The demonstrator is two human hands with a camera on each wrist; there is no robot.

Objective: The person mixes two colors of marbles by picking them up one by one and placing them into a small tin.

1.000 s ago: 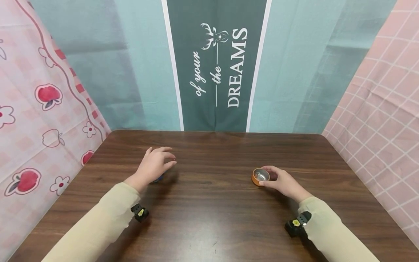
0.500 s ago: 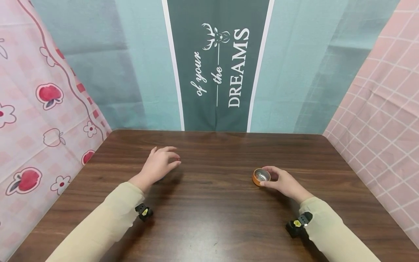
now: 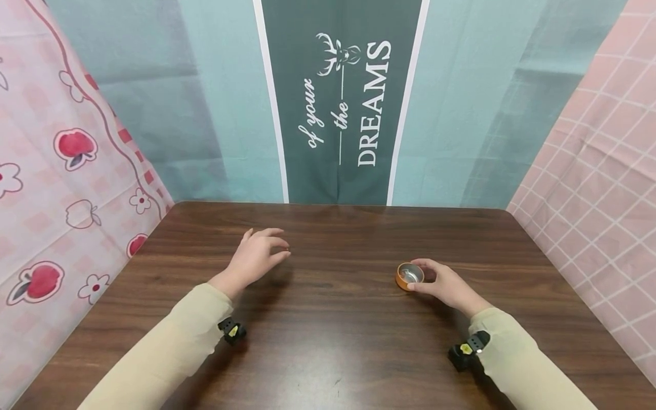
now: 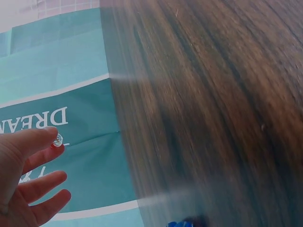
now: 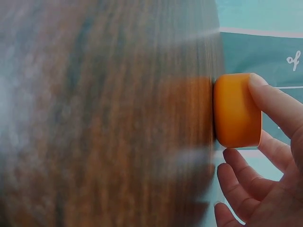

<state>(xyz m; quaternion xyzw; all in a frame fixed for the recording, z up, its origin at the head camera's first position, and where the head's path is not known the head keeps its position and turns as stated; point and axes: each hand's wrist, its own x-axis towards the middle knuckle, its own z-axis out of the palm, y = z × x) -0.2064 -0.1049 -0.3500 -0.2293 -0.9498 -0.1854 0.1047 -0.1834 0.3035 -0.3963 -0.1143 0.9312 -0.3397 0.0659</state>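
Observation:
My left hand (image 3: 251,259) is raised over the left part of the table, its thumb and index finger pinching a small clear bead-like piece (image 4: 57,140). The other fingers are spread loosely below, as the left wrist view shows. On the right, my right hand (image 3: 445,285) grips a small round orange cup (image 5: 238,111) between thumb and fingers. The cup stands upright on the table; its inside is shiny metal, with something small and clear at the bottom. At the lower edge of the left wrist view a blue object (image 4: 180,224) lies on the table, mostly cut off.
The brown wood-grain table (image 3: 328,330) ends at a teal and dark green curtain (image 3: 338,188). Pink cloths hang along both sides, one with apples (image 3: 76,147), the other with a white grid (image 3: 594,159). A stretch of tabletop separates the two hands.
My left hand has moved a little to the right, away from the blue thing, which its arm now hides in the head view. The right hand and cup have stayed put.

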